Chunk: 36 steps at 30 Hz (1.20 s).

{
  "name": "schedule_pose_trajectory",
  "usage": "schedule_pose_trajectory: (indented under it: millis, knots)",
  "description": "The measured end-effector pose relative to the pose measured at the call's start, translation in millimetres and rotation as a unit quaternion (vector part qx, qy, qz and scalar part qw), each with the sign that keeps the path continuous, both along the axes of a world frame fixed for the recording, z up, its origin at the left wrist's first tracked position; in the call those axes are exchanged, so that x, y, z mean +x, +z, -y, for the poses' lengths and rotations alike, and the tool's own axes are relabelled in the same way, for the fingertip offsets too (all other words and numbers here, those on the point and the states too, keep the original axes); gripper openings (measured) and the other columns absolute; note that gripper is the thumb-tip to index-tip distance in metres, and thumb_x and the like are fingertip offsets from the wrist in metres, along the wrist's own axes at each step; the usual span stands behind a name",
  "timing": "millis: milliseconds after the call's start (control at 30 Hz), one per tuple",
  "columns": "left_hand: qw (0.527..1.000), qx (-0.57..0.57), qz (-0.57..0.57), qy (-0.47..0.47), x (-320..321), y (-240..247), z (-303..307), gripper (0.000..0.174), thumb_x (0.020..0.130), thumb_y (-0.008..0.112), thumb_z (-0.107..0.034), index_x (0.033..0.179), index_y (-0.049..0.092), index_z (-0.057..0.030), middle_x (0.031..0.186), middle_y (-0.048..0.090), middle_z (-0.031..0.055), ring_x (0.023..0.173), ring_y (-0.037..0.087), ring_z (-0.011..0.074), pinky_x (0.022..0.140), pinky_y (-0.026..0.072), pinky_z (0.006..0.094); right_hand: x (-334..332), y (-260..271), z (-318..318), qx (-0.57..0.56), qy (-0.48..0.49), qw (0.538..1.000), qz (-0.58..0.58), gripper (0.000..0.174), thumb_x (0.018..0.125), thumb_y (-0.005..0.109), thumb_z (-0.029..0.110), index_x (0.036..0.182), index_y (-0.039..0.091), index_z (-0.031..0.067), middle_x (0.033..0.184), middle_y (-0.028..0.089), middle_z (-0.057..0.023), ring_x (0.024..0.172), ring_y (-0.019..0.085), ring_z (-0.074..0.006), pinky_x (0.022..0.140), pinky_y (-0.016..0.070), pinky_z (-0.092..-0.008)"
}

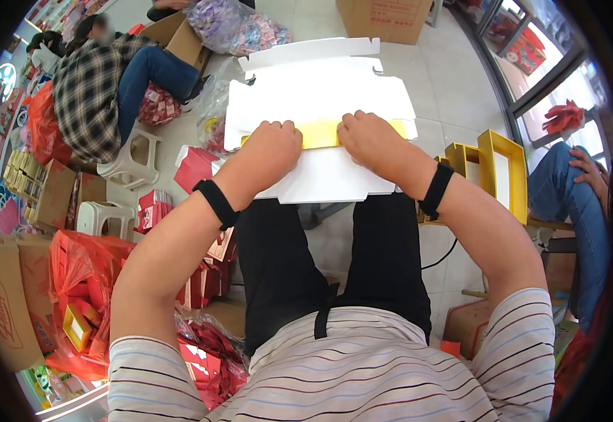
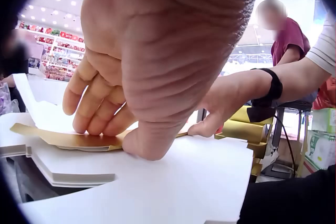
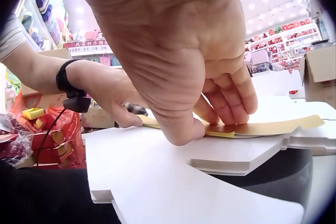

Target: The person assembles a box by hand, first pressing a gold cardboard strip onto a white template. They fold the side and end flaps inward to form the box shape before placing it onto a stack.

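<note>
A stack of white die-cut cardboard sheets (image 1: 320, 95) lies across in front of me, over my knees. Along its middle runs a gold-faced cardboard strip (image 1: 320, 135), slightly curved in the left wrist view. My left hand (image 1: 270, 153) pinches the left part of this strip, fingertips on the gold face and thumb at the near edge. Further right, my right hand (image 1: 377, 146) pinches it the same way; its fingertips (image 3: 240, 116) press on the gold in the right wrist view. Bare gold shows between the hands.
Yellow open boxes (image 1: 507, 176) stand close on the right, near a seated person's jeans (image 1: 566, 211). To the left are white stools (image 1: 134, 160), red plastic bags (image 1: 102, 257) and a person in a checked shirt (image 1: 95, 91). A carton (image 1: 384, 20) sits beyond the sheets.
</note>
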<state>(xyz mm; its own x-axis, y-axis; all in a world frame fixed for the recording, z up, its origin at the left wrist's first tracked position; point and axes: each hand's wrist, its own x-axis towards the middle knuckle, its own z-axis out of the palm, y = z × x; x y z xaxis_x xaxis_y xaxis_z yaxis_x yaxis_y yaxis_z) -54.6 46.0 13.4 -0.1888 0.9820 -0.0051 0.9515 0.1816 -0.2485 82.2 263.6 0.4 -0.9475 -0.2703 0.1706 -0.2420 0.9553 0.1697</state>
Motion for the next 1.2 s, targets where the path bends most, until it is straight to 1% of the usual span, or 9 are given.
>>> schedule_pose_trajectory:
  millis: [300, 400, 533, 700, 800, 933, 1033, 1133, 1200]
  knots:
    - [0.991, 0.128, 0.045, 0.015, -10, -13, -9, 0.011, 0.089, 0.063, -0.011, 0.098, 0.065, -0.0060, 0.094, 0.064, 0.0103, 0.088, 0.065, 0.0292, 0.077, 0.0530, 0.0436, 2, -13, -1, -0.120, -0.034, 0.989, -0.079, 0.018, 0.087, 0.063, 0.002, 0.104, 0.069, -0.0018, 0.098, 0.063, -0.0126, 0.094, 0.062, -0.0298, 0.084, 0.0540, -0.0404]
    - [0.991, 0.134, 0.017, 0.006, -7, -14, -6, 0.010, 0.089, 0.063, -0.011, 0.099, 0.065, -0.0072, 0.095, 0.063, 0.0095, 0.090, 0.064, 0.0283, 0.077, 0.0530, 0.0432, 4, -15, -2, -0.129, -0.024, 0.987, -0.096, 0.010, 0.087, 0.063, 0.002, 0.096, 0.068, 0.0001, 0.101, 0.065, -0.0128, 0.098, 0.063, -0.0292, 0.082, 0.0538, -0.0392]
    - [0.989, 0.137, 0.043, -0.040, 14, -9, 11, 0.010, 0.089, 0.063, -0.009, 0.099, 0.063, -0.0080, 0.096, 0.061, 0.0099, 0.090, 0.063, 0.0291, 0.076, 0.0536, 0.0448, 22, -8, 5, -0.122, -0.016, 0.990, -0.075, 0.012, 0.085, 0.064, 0.002, 0.096, 0.068, 0.0020, 0.100, 0.064, -0.0108, 0.096, 0.062, -0.0283, 0.079, 0.0526, -0.0399]
    - [0.980, 0.134, 0.138, 0.045, 21, -10, 20, 0.011, 0.093, 0.064, -0.013, 0.102, 0.066, -0.0069, 0.097, 0.064, 0.0125, 0.095, 0.065, 0.0332, 0.083, 0.0553, 0.0470, 35, -6, 8, -0.149, -0.034, 0.987, -0.054, 0.009, 0.085, 0.066, 0.004, 0.093, 0.069, 0.0066, 0.093, 0.065, -0.0092, 0.089, 0.064, -0.0299, 0.079, 0.0532, -0.0410]
    - [0.969, 0.095, 0.204, 0.098, 7, -6, 12, 0.017, 0.098, 0.064, -0.019, 0.108, 0.069, -0.0052, 0.101, 0.069, 0.0144, 0.099, 0.067, 0.0366, 0.087, 0.0555, 0.0466, 18, -2, -2, -0.179, -0.066, 0.981, -0.027, 0.003, 0.091, 0.068, 0.008, 0.092, 0.069, 0.0058, 0.091, 0.071, -0.0126, 0.087, 0.070, -0.0334, 0.079, 0.0553, -0.0441]
    - [0.926, 0.011, 0.320, 0.199, -11, 15, -6, 0.028, 0.100, 0.066, -0.027, 0.113, 0.068, -0.0025, 0.106, 0.074, 0.0193, 0.099, 0.071, 0.0413, 0.088, 0.0546, 0.0472, -1, 6, -9, -0.211, -0.129, 0.967, 0.056, 0.012, 0.098, 0.069, 0.014, 0.094, 0.068, 0.0023, 0.094, 0.075, -0.0188, 0.091, 0.074, -0.0357, 0.081, 0.0567, -0.0479]
    - [0.921, 0.029, 0.341, 0.187, -28, 5, -10, 0.035, 0.099, 0.068, -0.030, 0.116, 0.065, -0.0004, 0.104, 0.076, 0.0230, 0.097, 0.073, 0.0422, 0.087, 0.0543, 0.0476, -9, 4, -13, -0.210, -0.141, 0.965, 0.071, 0.015, 0.100, 0.069, 0.016, 0.099, 0.067, 0.0017, 0.096, 0.075, -0.0204, 0.094, 0.074, -0.0362, 0.083, 0.0566, -0.0490]
    - [0.920, 0.018, 0.325, 0.217, -31, 3, -12, 0.040, 0.097, 0.071, -0.033, 0.120, 0.064, -0.0006, 0.105, 0.074, 0.0212, 0.102, 0.071, 0.0388, 0.089, 0.0530, 0.0469, -11, 0, -16, -0.209, -0.140, 0.967, 0.041, 0.015, 0.099, 0.069, 0.017, 0.104, 0.066, 0.0031, 0.100, 0.073, -0.0181, 0.098, 0.072, -0.0353, 0.084, 0.0555, -0.0479]
    - [0.952, 0.050, 0.224, 0.203, -23, 2, -11, 0.041, 0.096, 0.072, -0.033, 0.121, 0.065, -0.0019, 0.110, 0.071, 0.0175, 0.106, 0.068, 0.0368, 0.090, 0.0517, 0.0459, -11, -4, -18, -0.169, -0.122, 0.978, -0.018, 0.015, 0.098, 0.070, 0.016, 0.107, 0.065, 0.0045, 0.103, 0.071, -0.0158, 0.100, 0.070, -0.0341, 0.084, 0.0543, -0.0463]
